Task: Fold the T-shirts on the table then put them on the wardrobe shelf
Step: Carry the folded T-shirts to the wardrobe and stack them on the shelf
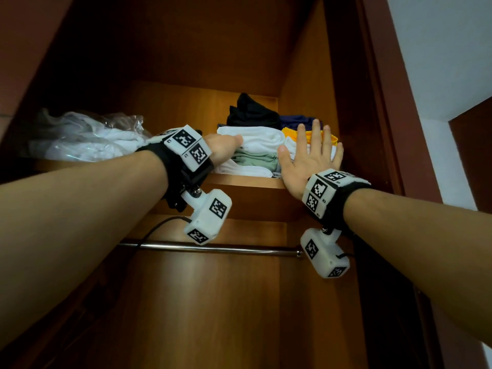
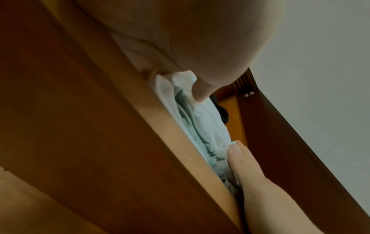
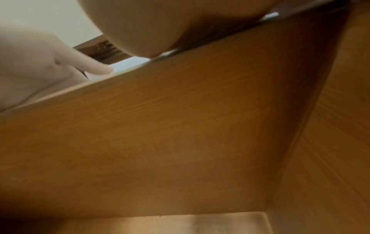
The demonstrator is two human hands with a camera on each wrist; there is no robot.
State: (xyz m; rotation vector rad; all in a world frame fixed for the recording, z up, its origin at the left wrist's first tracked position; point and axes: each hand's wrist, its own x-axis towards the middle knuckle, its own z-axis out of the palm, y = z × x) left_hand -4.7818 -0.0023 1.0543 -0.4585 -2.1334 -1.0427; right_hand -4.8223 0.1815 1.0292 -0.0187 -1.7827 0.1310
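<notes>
On the wardrobe shelf (image 1: 239, 182) stands a stack of folded T-shirts: a white one (image 1: 262, 139) on top, a green one (image 1: 255, 159) under it and another white one (image 1: 245, 170) at the bottom. My left hand (image 1: 223, 150) is at the stack's left end with its thumb lying straight on the top white shirt; its fingers are hidden past the stack. My right hand (image 1: 306, 158) lies flat with spread fingers against the stack's front right. The left wrist view shows the green shirt (image 2: 188, 120) between white layers above the shelf edge (image 2: 160, 126).
Behind the stack lie a black garment (image 1: 250, 113), a navy one (image 1: 298, 121) and a yellow one (image 1: 295, 133). A plastic bag of white cloth (image 1: 87, 137) fills the shelf's left side. A metal hanging rail (image 1: 213, 247) runs below. The wardrobe's side wall (image 1: 306, 75) is close on the right.
</notes>
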